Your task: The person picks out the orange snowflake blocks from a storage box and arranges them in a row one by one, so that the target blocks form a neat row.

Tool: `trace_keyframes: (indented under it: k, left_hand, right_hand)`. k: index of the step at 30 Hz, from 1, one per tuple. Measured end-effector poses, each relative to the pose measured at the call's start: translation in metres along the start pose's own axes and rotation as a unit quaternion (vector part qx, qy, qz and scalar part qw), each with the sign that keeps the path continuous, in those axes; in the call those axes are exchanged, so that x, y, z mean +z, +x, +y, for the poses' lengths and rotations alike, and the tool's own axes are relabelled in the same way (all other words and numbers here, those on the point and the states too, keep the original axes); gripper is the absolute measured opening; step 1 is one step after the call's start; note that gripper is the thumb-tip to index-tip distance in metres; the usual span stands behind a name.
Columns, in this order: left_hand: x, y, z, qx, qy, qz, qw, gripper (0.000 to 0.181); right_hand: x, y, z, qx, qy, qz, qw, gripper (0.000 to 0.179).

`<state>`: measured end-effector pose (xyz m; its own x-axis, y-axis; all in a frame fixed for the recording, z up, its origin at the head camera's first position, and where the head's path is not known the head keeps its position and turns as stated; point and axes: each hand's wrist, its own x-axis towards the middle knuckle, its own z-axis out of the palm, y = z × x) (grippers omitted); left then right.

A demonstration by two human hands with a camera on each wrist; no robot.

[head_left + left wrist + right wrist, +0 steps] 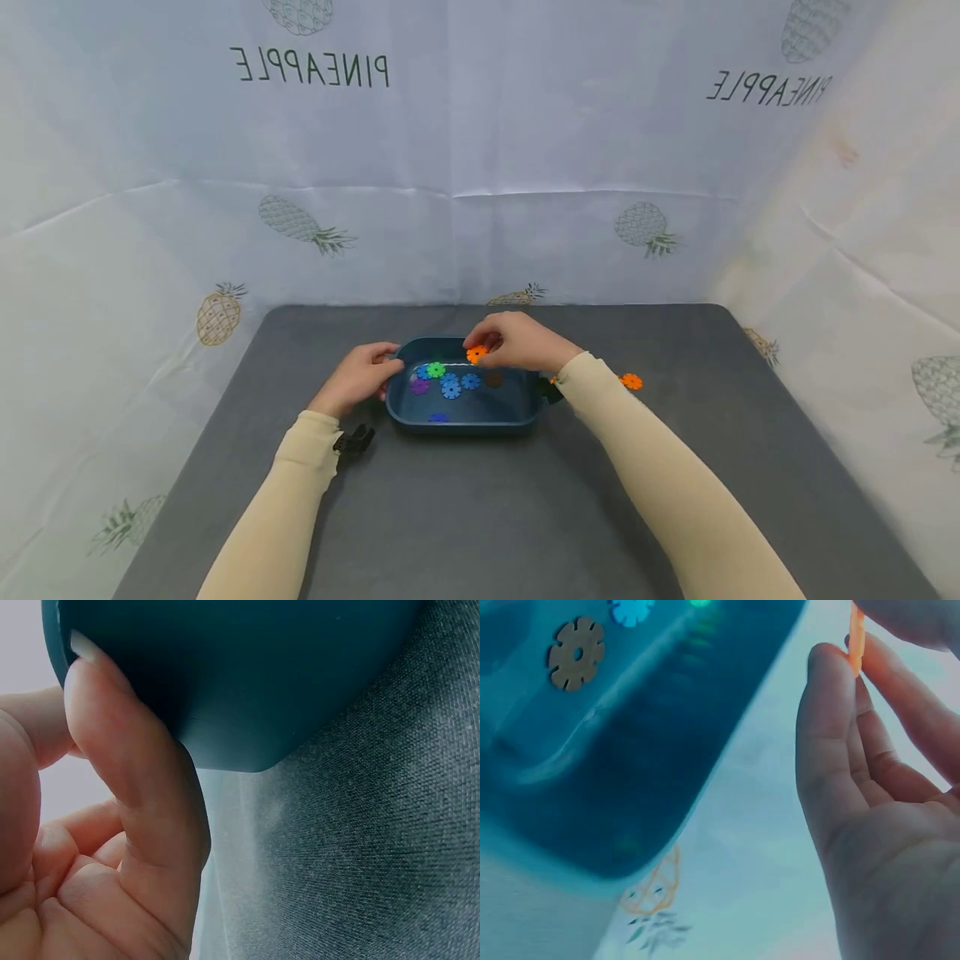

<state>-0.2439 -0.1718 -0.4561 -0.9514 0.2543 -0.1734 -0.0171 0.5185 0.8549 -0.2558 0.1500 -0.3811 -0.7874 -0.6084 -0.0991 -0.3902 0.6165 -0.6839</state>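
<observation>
A dark teal rectangular tray sits on the table with several notched plastic discs in it. Among them are a green disc, blue discs, a purple disc and a brown disc. My left hand grips the tray's left rim between thumb and finger, the finger lying along the outer wall. Over the tray's far right part, my right hand pinches an orange notched disc by its edge. In the right wrist view that disc shows edge-on between the fingertips.
More orange discs lie on the grey table right of the tray, partly hidden by the right sleeve. A pale curtain printed with pineapples rises behind the table's far edge. A black wrist camera hangs by the left cuff.
</observation>
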Motion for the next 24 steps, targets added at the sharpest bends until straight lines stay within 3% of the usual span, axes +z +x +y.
trace_keyframes:
  k: [5, 9, 16, 24]
  left_hand:
    - [0.000, 0.001, -0.001, -0.004, -0.001, 0.003, 1.0000, 0.055]
    - [0.001, 0.001, 0.000, -0.005, 0.003, 0.003, 1.0000, 0.054]
    - [0.004, 0.002, 0.002, -0.004, 0.010, 0.001, 0.9999, 0.055]
    - [0.003, 0.000, 0.003, -0.004, 0.019, 0.002, 0.9998, 0.057]
  right_hand:
    - [-0.010, -0.028, 0.025, 0.009, 0.082, 0.056, 0.9950, 0.035]
    - [-0.013, -0.057, 0.051, 0.023, 0.114, 0.107, 0.9874, 0.034]
    - [-0.021, -0.113, 0.103, 0.090, 0.077, 0.187, 0.9752, 0.035]
    - [-0.031, -0.164, 0.160, 0.161, 0.032, 0.233, 0.9585, 0.039]
